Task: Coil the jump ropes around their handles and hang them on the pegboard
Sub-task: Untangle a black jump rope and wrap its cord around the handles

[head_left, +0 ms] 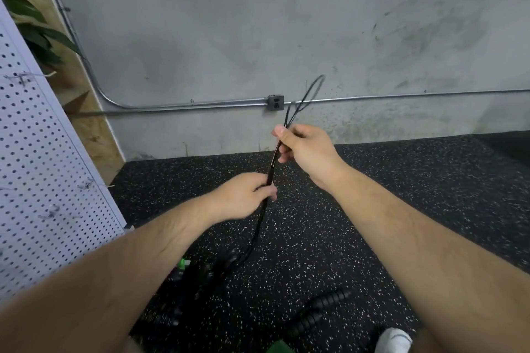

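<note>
A thin black jump rope (272, 163) is folded into a bundle of several strands in front of me. My right hand (304, 149) pinches the bundle high up, and two loops stick out above it toward the wall. Lower down my left hand (246, 198) grips the same strands. Below it the rope hangs to the floor, where its dark handles (232, 261) are blurred. More black ropes with ribbed handles (318, 309) lie on the floor near my feet. The white pegboard (43, 180) stands at the left with wire hooks (91, 184) on it.
A grey concrete wall with a metal conduit and outlet box (276, 102) runs across the back. The floor is black speckled rubber. A green-and-purple object (183, 265) lies near the pegboard's foot. My white shoe (394, 339) shows at the bottom. A plant (34, 34) stands behind the pegboard.
</note>
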The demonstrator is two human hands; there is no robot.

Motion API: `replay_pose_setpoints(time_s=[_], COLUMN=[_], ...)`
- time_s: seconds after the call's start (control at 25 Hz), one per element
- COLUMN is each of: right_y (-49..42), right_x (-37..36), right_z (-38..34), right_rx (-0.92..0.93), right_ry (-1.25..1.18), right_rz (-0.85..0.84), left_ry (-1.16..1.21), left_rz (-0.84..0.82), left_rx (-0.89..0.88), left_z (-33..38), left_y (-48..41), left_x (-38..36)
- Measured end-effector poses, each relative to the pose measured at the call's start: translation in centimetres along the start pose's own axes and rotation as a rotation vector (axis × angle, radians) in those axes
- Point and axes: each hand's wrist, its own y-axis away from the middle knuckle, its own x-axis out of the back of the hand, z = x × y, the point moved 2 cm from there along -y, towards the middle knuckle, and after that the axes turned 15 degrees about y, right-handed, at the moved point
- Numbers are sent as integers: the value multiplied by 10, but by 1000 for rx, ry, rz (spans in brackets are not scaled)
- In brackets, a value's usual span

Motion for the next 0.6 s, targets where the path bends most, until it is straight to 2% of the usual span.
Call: replay_pose_setpoints(time_s=[0.08, 0.16, 0.24, 0.32, 0.48, 0.6], right_y=[-2, 4, 14, 20, 24, 20], right_x=[2, -2, -11, -22, -28, -22], right_z=[5, 12, 21, 29, 22, 6], right_rx=[-19, -37, 1, 44, 87, 121], right_ry=[-126, -132, 213, 497, 467, 482], right_rz=[-69, -240, -376, -429, -375, -225], left_ry=[112, 220, 347, 472, 582, 643], left_rz=[142, 275, 325, 346, 338, 163], left_rx=[-6, -38, -71, -89, -19, 91], left_z=[7, 18, 21, 20, 15, -6], left_y=[-2, -6, -11, -13, -16, -12], left_x=[10, 23, 32, 36, 38, 30])
